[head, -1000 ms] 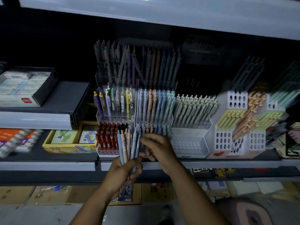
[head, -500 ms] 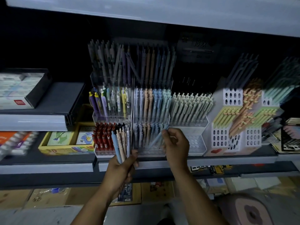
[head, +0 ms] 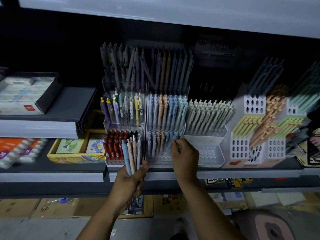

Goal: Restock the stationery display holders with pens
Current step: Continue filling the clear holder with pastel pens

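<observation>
My left hand [head: 129, 179] grips a bundle of pastel pens [head: 132, 153], blue, peach and grey, held upright in front of the shelf edge. My right hand [head: 185, 155] pinches a single blue pen [head: 174, 138] at the lowest tier of the clear tiered pen holder [head: 166, 129], among the blue pens standing there. That holder carries rows of grey, peach, blue and mint pens on three tiers. A second clear holder [head: 123, 125] to its left has mixed pens above and red pens [head: 113, 144] at the bottom.
A white holder [head: 207, 149] with beige pens and an empty front tier stands right of my right hand. Further right a white perforated holder [head: 242, 146] holds green and orange pens. A yellow box [head: 76, 156] sits left. The shelf edge [head: 225, 174] runs below.
My right hand took one blue pen from the bundle, carried it right and has lowered it into the lowest tier. My left hand has kept the bundle nearly still.
</observation>
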Motion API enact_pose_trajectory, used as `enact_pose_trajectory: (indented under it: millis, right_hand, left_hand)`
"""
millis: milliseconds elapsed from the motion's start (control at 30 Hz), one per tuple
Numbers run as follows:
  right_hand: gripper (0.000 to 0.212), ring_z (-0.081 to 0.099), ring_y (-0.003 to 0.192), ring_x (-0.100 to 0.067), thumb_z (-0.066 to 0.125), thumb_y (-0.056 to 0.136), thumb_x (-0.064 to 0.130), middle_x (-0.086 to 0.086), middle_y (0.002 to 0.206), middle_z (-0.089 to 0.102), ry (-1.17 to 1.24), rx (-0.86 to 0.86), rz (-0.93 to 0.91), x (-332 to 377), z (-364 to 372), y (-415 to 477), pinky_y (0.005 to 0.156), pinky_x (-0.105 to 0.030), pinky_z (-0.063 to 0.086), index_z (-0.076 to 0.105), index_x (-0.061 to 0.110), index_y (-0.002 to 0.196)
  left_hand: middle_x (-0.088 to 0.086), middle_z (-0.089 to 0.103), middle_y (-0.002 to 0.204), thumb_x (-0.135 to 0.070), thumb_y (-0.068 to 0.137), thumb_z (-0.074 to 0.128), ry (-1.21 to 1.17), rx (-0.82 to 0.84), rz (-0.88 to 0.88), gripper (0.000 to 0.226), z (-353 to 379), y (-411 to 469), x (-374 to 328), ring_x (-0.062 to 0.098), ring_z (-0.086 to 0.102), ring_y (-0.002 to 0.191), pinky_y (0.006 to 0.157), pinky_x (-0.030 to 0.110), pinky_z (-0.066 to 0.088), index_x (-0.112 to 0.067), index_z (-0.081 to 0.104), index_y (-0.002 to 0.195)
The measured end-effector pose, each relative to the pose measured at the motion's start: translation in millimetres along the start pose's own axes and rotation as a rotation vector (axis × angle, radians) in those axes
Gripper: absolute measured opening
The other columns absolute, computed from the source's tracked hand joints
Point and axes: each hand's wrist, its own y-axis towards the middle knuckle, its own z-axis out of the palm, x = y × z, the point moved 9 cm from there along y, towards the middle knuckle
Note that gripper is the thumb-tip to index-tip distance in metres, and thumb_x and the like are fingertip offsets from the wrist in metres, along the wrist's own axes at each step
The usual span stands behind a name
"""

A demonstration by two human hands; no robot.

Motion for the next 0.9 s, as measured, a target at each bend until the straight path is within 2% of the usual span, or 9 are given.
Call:
enact_pose_trajectory:
  millis: [200, 300, 400, 467, 533, 633, 733, 833, 900]
  right_hand:
    - [0.031, 0.062, 0.054, -0.023, 0.07, 0.095, 0.024, -0.009, 0.062, 0.064, -0.135, 0.12, 0.042, -2, 26, 1, 0.047, -0.03, 0.045, 0.06, 0.011, 0.07]
    - [0.031, 0.066, 0.059, -0.029, 0.068, 0.096, 0.025, -0.013, 0.065, 0.066, -0.202, 0.172, 0.074, -2, 35, 1, 0.052, -0.028, 0.041, 0.063, 0.007, 0.072]
    - [0.033, 0.068, 0.066, -0.033, 0.062, 0.099, 0.03, -0.016, 0.071, 0.069, -0.29, 0.208, 0.108, 0, 40, 3, 0.057, -0.03, 0.044, 0.067, 0.006, 0.077]
    - [0.033, 0.069, 0.071, -0.033, 0.06, 0.1, 0.032, -0.015, 0.076, 0.071, -0.339, 0.21, 0.112, 3, 40, 3, 0.059, -0.029, 0.043, 0.069, 0.008, 0.08]
    - [0.033, 0.071, 0.076, -0.031, 0.057, 0.102, 0.033, -0.014, 0.082, 0.072, -0.388, 0.225, 0.121, 3, 41, 2, 0.061, -0.026, 0.038, 0.07, 0.009, 0.085]
    - [0.034, 0.071, 0.079, -0.03, 0.053, 0.104, 0.035, -0.012, 0.085, 0.072, -0.418, 0.254, 0.124, 0, 45, 2, 0.062, -0.026, 0.038, 0.07, 0.01, 0.088]
    - [0.035, 0.07, 0.082, -0.03, 0.053, 0.104, 0.036, -0.012, 0.087, 0.072, -0.391, 0.294, 0.154, -2, 46, 5, 0.063, -0.027, 0.04, 0.071, 0.01, 0.088]
    - [0.034, 0.071, 0.082, -0.029, 0.058, 0.1, 0.042, -0.008, 0.089, 0.072, -0.305, 0.319, 0.245, -10, 48, 0, 0.069, -0.029, 0.053, 0.072, 0.012, 0.089]
    - [0.032, 0.071, 0.069, -0.023, 0.061, 0.096, 0.045, -0.002, 0.079, 0.07, -0.222, 0.304, 0.297, -16, 46, -6, 0.063, -0.031, 0.058, 0.068, 0.018, 0.08]
  left_hand:
    - [0.008, 0.037, 0.064, -0.025, 0.092, 0.072, -0.032, 0.003, 0.007, 0.032, -3, 0, 0, 0.018, 0.029, 0.048, 0.046, 0.028, 0.021, -0.002, 0.065, 0.114]
    - [0.012, 0.037, 0.066, -0.034, 0.088, 0.074, -0.049, 0.022, -0.001, 0.041, -2, -2, -2, 0.017, 0.029, 0.048, 0.048, 0.033, 0.016, 0.002, 0.066, 0.106]
    - [0.017, 0.039, 0.072, -0.044, 0.085, 0.075, -0.005, 0.037, -0.006, 0.053, -2, -4, -3, 0.018, 0.027, 0.049, 0.051, 0.036, 0.015, 0.007, 0.064, 0.094]
    - [0.02, 0.043, 0.077, -0.048, 0.085, 0.074, -0.008, 0.032, -0.004, 0.068, -3, -4, -4, 0.019, 0.027, 0.049, 0.05, 0.036, 0.015, 0.017, 0.058, 0.101]
    - [0.02, 0.044, 0.077, -0.049, 0.084, 0.074, -0.024, 0.026, 0.007, 0.073, -2, -6, -6, 0.019, 0.029, 0.047, 0.047, 0.031, 0.018, 0.018, 0.057, 0.108]
    - [0.019, 0.045, 0.075, -0.049, 0.082, 0.074, -0.048, 0.019, 0.012, 0.072, 0, -8, -8, 0.018, 0.03, 0.045, 0.045, 0.027, 0.021, 0.016, 0.06, 0.109]
    - [0.023, 0.045, 0.071, -0.05, 0.083, 0.073, -0.042, 0.028, 0.015, 0.064, -1, -8, -9, 0.019, 0.029, 0.043, 0.044, 0.026, 0.022, 0.011, 0.066, 0.1]
    - [0.041, 0.045, 0.075, -0.048, 0.089, 0.069, -0.031, 0.044, 0.034, 0.048, 0, -8, -11, 0.02, 0.026, 0.049, 0.048, 0.03, 0.02, -0.001, 0.075, 0.096]
    - [0.05, 0.044, 0.077, -0.046, 0.093, 0.066, -0.012, 0.041, 0.044, 0.042, 1, -8, -12, 0.021, 0.025, 0.049, 0.048, 0.033, 0.018, -0.007, 0.079, 0.085]
